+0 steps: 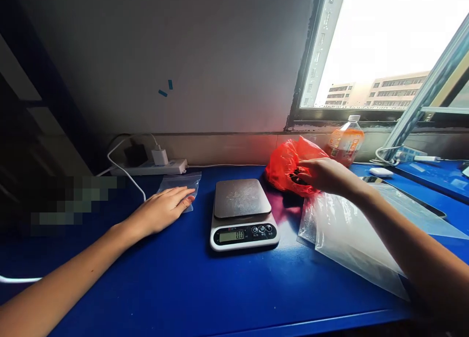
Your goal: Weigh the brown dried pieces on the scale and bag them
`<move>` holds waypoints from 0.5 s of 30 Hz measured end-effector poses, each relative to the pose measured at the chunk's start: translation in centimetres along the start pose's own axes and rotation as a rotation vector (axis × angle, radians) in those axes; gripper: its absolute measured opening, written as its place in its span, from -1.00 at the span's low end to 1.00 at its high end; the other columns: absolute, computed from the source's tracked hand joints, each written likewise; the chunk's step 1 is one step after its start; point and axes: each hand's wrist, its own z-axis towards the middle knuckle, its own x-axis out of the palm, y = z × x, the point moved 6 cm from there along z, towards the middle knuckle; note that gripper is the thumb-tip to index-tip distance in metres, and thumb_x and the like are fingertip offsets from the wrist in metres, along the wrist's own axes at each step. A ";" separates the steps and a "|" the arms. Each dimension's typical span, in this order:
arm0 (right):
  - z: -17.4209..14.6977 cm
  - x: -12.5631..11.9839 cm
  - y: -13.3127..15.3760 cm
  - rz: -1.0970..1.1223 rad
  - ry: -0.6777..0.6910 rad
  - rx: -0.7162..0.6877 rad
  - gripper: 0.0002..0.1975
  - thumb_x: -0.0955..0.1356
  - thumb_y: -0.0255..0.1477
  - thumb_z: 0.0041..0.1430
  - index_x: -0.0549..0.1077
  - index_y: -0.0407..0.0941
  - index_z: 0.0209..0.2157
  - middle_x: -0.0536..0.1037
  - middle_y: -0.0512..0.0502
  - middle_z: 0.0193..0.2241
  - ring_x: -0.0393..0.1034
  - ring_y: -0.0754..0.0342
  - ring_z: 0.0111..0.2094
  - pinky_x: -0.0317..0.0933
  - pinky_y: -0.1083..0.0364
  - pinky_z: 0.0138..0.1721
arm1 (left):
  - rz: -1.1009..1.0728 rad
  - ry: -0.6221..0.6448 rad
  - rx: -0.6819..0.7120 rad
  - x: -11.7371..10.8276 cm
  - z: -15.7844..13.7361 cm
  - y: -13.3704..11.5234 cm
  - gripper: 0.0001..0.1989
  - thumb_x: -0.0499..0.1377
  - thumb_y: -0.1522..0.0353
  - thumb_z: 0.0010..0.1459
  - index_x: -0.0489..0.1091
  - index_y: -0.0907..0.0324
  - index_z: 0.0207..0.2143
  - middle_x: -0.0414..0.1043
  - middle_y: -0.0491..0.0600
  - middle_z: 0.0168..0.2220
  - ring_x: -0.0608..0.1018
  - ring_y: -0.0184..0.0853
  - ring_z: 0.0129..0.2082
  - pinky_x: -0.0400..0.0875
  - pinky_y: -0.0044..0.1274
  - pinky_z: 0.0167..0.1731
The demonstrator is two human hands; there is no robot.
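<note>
My left hand (164, 211) lies flat with fingers stretched out on a small clear plastic bag (194, 179), which it partly covers. At the mouth of a red plastic bag (282, 162), my right hand (328, 175) has its fingers bent together over dark contents (296, 177). What those contents are, and what the fingertips hold, I cannot make out. Between the hands stands a digital kitchen scale (242, 200). Its metal plate is bare and the display appears to read zero.
Large clear plastic bags (344, 229) lie under my right forearm, partly over a dark flat device (421, 200). Behind the red bag stands an orange drink bottle (348, 140). A white case (381, 172) is farther right. A power strip (157, 168) with a charger and cable runs along the wall.
</note>
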 end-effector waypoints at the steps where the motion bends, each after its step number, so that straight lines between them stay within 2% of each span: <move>1: 0.3 0.3 0.6 -0.010 0.036 -0.018 -0.84 0.27 -0.46 0.20 0.50 -0.11 -0.37 0.55 -0.12 -0.40 0.39 0.08 -0.40 0.22 0.11 -0.35 | 0.001 0.007 0.003 0.0 0.0 0.1 -0.37 -0.14 -0.01 0.29 0.31 0.07 0.24 0.30 0.02 0.27 0.32 -0.07 0.29 0.19 -0.15 0.25; 5: 0.4 1.3 1.5 0.029 0.106 -0.100 -0.82 0.26 -0.48 0.20 0.50 -0.12 -0.37 0.49 -0.15 -0.33 0.37 0.07 -0.32 0.25 0.11 -0.30 | -0.009 0.005 -0.002 -0.3 0.0 0.2 -0.40 -0.11 -0.02 0.28 0.32 0.01 0.23 0.34 0.01 0.25 0.36 -0.04 0.25 0.26 -0.15 0.20; 9: 0.0 2.6 0.0 -0.058 0.122 -0.026 -0.88 0.31 -0.50 0.12 0.50 -0.13 -0.32 0.47 -0.24 -0.20 0.41 0.00 -0.23 0.32 0.07 -0.21 | -0.025 0.038 0.001 -0.4 0.1 0.0 -0.40 -0.11 -0.02 0.28 0.31 -0.01 0.24 0.33 0.00 0.25 0.35 -0.06 0.26 0.25 -0.18 0.20; 11: 0.0 3.0 -0.7 -0.110 0.139 0.005 -0.90 0.32 -0.49 0.10 0.49 -0.13 -0.36 0.48 -0.27 -0.22 0.42 -0.03 -0.23 0.33 0.04 -0.20 | -0.021 0.053 0.002 -0.4 0.1 -0.2 -0.40 -0.11 -0.01 0.28 0.32 0.01 0.23 0.33 0.01 0.26 0.34 -0.06 0.27 0.22 -0.17 0.22; 15: 0.3 3.3 -0.7 -0.136 0.176 -0.050 -0.83 0.24 -0.56 0.09 0.42 -0.07 -0.47 0.52 -0.18 -0.38 0.43 -0.04 -0.28 0.28 0.04 -0.24 | -0.022 0.063 -0.018 -0.3 0.2 -0.1 -0.38 -0.12 -0.04 0.26 0.33 0.00 0.22 0.30 0.01 0.27 0.32 -0.03 0.28 0.20 -0.12 0.22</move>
